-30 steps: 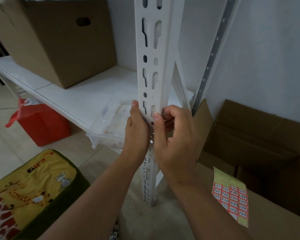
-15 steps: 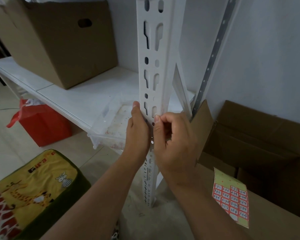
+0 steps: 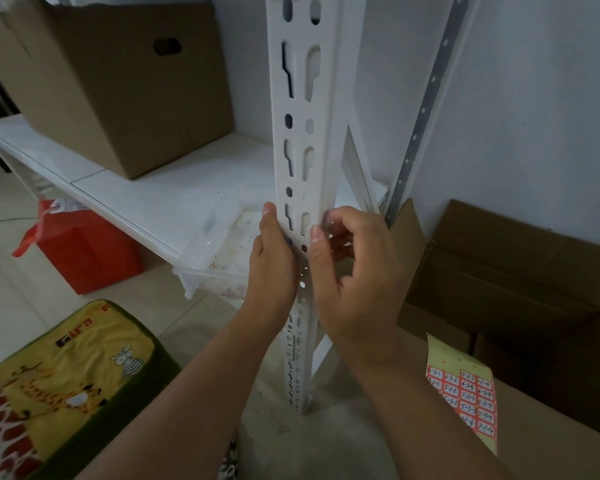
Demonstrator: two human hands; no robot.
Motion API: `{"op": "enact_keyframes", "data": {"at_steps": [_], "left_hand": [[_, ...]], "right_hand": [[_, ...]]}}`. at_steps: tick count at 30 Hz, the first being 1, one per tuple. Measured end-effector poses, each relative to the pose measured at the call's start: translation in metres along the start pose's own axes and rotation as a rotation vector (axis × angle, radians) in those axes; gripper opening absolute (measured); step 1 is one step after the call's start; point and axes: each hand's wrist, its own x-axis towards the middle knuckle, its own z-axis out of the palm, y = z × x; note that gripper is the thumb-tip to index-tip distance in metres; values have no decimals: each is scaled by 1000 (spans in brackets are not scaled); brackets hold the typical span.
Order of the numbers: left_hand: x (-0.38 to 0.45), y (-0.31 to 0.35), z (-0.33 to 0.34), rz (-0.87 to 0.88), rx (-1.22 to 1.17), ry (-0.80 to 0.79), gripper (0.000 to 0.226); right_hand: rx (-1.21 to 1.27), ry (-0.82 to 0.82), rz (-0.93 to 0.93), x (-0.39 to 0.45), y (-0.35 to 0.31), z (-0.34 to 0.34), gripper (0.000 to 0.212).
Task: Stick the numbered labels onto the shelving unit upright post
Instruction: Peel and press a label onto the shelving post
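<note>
Head view, left hand (image 3: pixel 272 258) flat on upright post (image 3: pixel 300 133) edge, right hand (image 3: pixel 352 271) pinching opposite edge.

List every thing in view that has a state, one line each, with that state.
upright post: standing, gripped on both sides
left hand: flat against the post's left edge
right hand: curled at the post's right edge; label not visible
label sheet: lying on closed carton, partly used
right cardboard box: flaps open
shelf cardboard box: on shelf, top unseen
clear plastic tray: overhanging shelf edge
</note>
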Motion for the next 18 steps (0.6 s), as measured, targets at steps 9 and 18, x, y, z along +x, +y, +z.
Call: {"op": "enact_keyframes", "data": {"at_steps": [9,18], "left_hand": [[1,-2,2,-34,-61,18,68],[2,-3,2,-16,-72,11,70]], "right_hand": [[-157,36,-166,-6,6,0,18],[-161,40,-155,-6,8,0,15]]}}
